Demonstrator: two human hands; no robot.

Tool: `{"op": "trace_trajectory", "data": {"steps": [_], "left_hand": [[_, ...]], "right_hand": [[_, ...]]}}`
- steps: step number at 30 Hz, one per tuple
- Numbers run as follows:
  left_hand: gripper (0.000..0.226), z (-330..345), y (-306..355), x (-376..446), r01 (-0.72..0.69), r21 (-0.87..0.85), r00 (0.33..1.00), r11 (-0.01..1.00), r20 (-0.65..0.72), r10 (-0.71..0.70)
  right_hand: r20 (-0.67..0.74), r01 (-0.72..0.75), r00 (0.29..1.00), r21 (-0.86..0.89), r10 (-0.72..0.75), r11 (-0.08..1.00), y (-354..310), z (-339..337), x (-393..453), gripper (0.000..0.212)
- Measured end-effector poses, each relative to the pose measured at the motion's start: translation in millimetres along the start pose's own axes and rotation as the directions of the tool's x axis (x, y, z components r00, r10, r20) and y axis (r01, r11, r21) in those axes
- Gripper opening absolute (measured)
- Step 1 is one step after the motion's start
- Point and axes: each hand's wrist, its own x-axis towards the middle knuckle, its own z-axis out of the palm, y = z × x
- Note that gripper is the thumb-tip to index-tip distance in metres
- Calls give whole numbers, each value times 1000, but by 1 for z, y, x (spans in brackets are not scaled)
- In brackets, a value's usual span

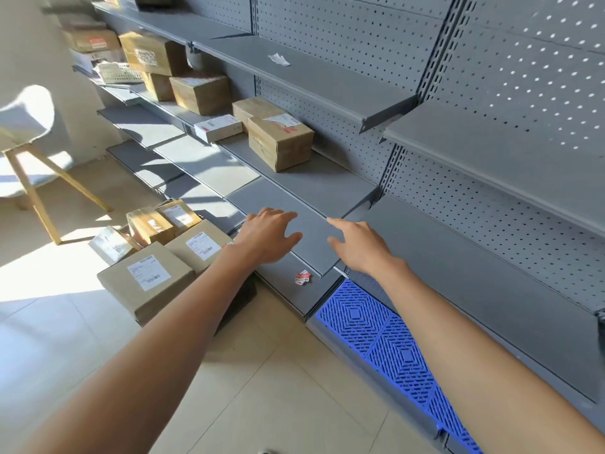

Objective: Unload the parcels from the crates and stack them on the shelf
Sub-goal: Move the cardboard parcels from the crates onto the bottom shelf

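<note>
Parcels in crate (149,273): brown cardboard boxes with white printed labels, piled at floor level by the shelving's foot; the crate itself was almost wholly hidden. Nearest box lay flat, label up; two small ones (163,221) sat tilted behind. Shelf (314,185): grey metal. Stacked parcels (278,142): several brown boxes and one white (217,126), lined leftward.

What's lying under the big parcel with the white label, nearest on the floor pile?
The big parcel rests on something dark, seen only at its right edge past the left forearm. Whether it is a crate cannot be told; the parcel covers the rest.
</note>
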Motion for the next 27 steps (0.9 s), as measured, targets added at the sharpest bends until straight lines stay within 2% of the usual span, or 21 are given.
{"op": "trace_trajectory", "data": {"steps": [10, 20, 27], "left_hand": [[59, 5, -57, -10, 204, -42, 979, 978, -13, -205], [59, 12, -84, -29, 468, -102, 880, 878, -40, -474], [57, 27, -144, -37, 539, -93, 841, 837, 10, -540]], "right_hand": [[122, 193, 974, -13, -190, 981, -44, 32, 60, 60], [223, 383, 896, 54, -385, 922, -70, 56, 95, 58], [278, 454, 845, 77, -457, 887, -117, 87, 128, 56]]}}
